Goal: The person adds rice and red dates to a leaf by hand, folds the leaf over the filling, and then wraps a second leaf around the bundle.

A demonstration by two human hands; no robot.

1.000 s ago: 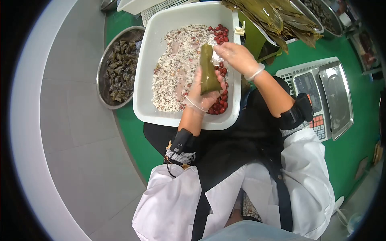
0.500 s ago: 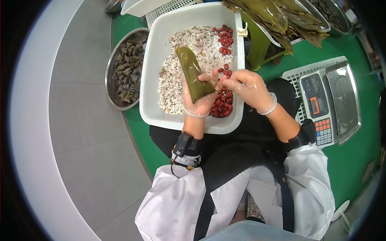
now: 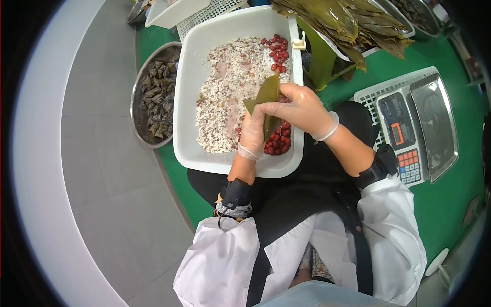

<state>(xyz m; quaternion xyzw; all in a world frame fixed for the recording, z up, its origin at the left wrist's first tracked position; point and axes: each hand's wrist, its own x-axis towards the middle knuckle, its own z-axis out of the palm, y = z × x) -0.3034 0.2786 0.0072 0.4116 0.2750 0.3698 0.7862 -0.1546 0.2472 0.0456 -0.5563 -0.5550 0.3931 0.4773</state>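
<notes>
Both of my gloved hands hold a green bamboo leaf [image 3: 267,97] above a white tub [image 3: 192,66]. My left hand [image 3: 251,134] is wrapped round the leaf from the left and below. My right hand [image 3: 306,110] grips it from the right, its fingers partly hidden behind the leaf. The leaf stands bent and folded, with its tip pointing up. Under the hands the tub holds a rice mix [image 3: 222,115] with beans in it. Red dates [image 3: 277,142] lie along the tub's right side, in part covered by my hands.
A steel bowl [image 3: 135,105] of small wrapped dumplings [image 3: 159,97] stands left of the tub. Bamboo leaves [image 3: 337,23] are piled at the back right. A digital scale [image 3: 404,128] with a steel pan sits in a white basket [image 3: 365,97] on the right.
The leaf has turned from a long flat shape lying across my left palm to an upright fold. My right hand has moved left onto it, and my left hand has closed round it.
</notes>
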